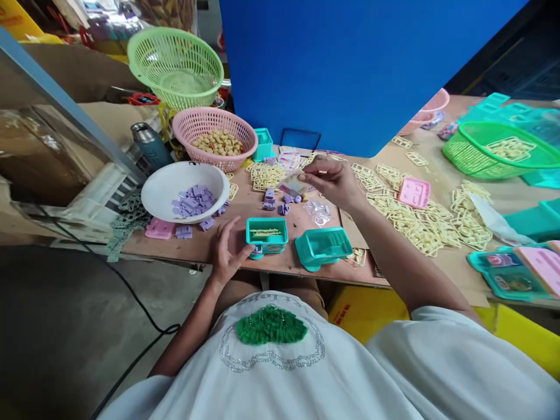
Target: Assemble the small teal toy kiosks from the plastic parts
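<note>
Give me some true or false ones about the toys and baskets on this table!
1. The white bowl holds purple pieces. True.
2. The left hand touches the small teal box. True.
3. The pink basket is empty. False: it holds tan pieces.
4. The right hand rests flat on the table. False: it is raised, pinching a small packet.
5. The light green basket stands behind the pink one. True.

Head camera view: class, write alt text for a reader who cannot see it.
A person's left hand steadies a small teal box on a workbench. The right hand pinches a small packet above scattered purple pieces.
</note>
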A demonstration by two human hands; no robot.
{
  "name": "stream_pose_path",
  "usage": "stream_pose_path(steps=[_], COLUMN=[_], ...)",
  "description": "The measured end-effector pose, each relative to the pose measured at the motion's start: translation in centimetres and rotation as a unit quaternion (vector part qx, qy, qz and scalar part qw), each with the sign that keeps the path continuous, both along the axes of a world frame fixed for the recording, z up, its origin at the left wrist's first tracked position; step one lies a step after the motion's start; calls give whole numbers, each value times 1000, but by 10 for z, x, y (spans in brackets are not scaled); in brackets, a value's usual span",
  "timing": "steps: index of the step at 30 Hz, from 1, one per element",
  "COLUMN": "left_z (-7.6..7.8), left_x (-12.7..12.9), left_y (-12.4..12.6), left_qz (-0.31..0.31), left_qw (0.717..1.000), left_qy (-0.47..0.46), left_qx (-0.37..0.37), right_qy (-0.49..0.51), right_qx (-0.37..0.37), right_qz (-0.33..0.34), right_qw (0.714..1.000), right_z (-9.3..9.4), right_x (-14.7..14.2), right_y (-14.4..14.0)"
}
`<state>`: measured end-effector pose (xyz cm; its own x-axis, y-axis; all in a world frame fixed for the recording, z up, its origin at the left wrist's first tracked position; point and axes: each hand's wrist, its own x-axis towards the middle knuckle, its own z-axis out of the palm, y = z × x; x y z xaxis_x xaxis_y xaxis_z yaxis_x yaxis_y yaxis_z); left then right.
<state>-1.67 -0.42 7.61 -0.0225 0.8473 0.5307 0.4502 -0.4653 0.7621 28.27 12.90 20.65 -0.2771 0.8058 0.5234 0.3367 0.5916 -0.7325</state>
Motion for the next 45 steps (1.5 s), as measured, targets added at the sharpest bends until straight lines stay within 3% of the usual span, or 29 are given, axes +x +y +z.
stream_pose_path(steps=[4, 8, 18, 23, 34, 41, 45], left_z=[16, 19, -10, -19, -25, -27, -27], left_x=[9, 12, 7, 7, 5, 4, 3], left_y=[-2, -1, -1, 0, 1, 2, 2], left_qz=[-10, -23, -4, 6, 7, 10, 10], left_qw=[998, 998, 1000, 1000, 1000, 1000, 1000], left_qy=[43, 46, 13, -2, 0, 5, -1], left_qx=[54, 46, 13, 13, -11, -7, -6], right_qy=[-57, -122, -330, -437, -516, -504, -465], right_qx=[26, 62, 161, 139, 110, 106, 102], right_qz=[29, 96, 133, 106, 88, 88, 70], right_qw=[998, 986, 921, 882, 845, 852, 876], right_z=[3, -4, -22, -30, -28, -27, -26], right_x=[-8, -21, -59, -68, -77, -80, -72], right_y=[-38, -51, -49, -54, -64, -67, -66])
